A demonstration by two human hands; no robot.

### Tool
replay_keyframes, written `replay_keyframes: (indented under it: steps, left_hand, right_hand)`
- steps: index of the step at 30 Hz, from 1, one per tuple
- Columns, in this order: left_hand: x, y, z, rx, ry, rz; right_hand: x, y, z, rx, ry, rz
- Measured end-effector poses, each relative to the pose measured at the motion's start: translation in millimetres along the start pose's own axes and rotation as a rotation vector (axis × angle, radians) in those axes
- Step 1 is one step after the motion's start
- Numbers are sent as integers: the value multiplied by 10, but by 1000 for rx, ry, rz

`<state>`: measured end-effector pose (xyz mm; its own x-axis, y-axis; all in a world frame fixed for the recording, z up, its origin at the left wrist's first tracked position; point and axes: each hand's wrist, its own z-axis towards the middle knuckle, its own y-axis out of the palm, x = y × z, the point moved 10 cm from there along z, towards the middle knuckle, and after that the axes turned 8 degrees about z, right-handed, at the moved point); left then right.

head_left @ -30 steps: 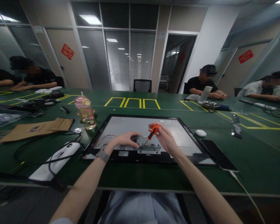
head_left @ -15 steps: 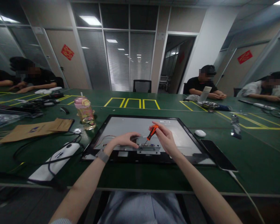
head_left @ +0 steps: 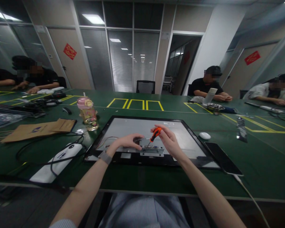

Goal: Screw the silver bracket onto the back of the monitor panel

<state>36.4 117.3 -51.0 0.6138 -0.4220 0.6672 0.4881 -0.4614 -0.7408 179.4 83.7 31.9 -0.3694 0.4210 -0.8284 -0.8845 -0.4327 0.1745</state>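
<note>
An orange-and-black screwdriver [head_left: 156,134] is in my right hand [head_left: 169,139], its handle pinched between thumb and fingers. The shaft slants down and left to a silver metal bracket [head_left: 152,152]. Curved around the bracket's left end, my left hand [head_left: 129,141] grips it with the thumb in front and fingers behind. Something small and dark shows between that thumb and fingers; I cannot make it out. Both hands are over a large flat panel [head_left: 121,125] with a grey back and black frame, lying on the table. Thin wires [head_left: 104,141] run along its left side.
Left of the panel stand a pink-lidded bottle [head_left: 87,115], a brown paper bag [head_left: 35,130] and a white power bank-like box [head_left: 58,163] among black cables. On the right lie a white case [head_left: 204,136], a phone [head_left: 223,158] on a cable and a metal bowl [head_left: 215,107]. Several people sit across the table.
The view has shifted slightly. Both hands keep nearly the same place at the bracket, and the screwdriver's handle is turned a little in my right fingers.
</note>
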Motion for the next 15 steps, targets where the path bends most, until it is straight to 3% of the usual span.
replay_keyframes:
  steps: [5,11,15]
  left_hand:
    - [-33,-1,20,14,-1,-3]
    - [-66,4,28,17,5,4]
    - [-52,3,21,13,3,13]
  right_hand:
    - [-36,26,-4,-27,-33,-93]
    - [-166,-134,-54,176,-168,-330]
    - [-165,-27,-58,74,-146,-291]
